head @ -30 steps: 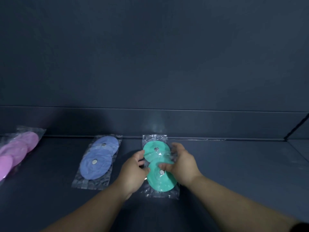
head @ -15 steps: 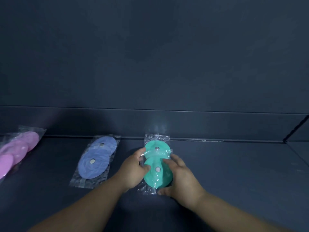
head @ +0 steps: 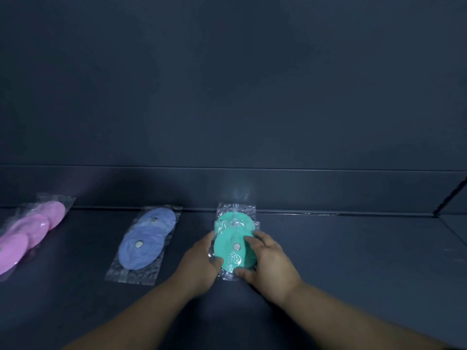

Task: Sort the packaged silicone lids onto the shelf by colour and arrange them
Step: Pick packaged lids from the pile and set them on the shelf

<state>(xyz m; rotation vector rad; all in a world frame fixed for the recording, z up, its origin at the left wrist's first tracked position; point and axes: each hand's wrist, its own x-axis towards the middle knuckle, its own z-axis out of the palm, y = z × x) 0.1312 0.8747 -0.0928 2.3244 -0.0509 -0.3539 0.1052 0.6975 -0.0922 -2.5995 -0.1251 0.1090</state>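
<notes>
You are looking down at a dark shelf (head: 353,261) with a dark back wall (head: 227,97) behind it. Three colour groups of bagged silicone lids lie in a row: the pink packs (head: 27,231) far left, the blue packs (head: 145,242) in the middle, and the green ones just right of centre, each group well apart from the next.

Both your hands are on the front green pack (head: 233,251), which lies flat on the shelf. It overlaps what looks like a second green pack (head: 236,217) behind it, close to the back wall.

Your left hand (head: 199,263) grips the pack's left edge, thumb curled over the near corner. Your right hand (head: 270,261) holds the right edge, fingers spread over the top and thumb hooked at the near edge. Neither hand is wide open; both are closed on the bag.

I judge this as the squaring-up step, lining the front pack over the one behind it.

The pack is probably very light and floppy. The clear wrapper looks crinkly and slick, so it may slide over the pack beneath or slip under your fingertips. The lid inside should bend and not break. Hold it by the lid's rim through the plastic on both sides, not by the loose wrapper ends, which would only crumple.
</notes>
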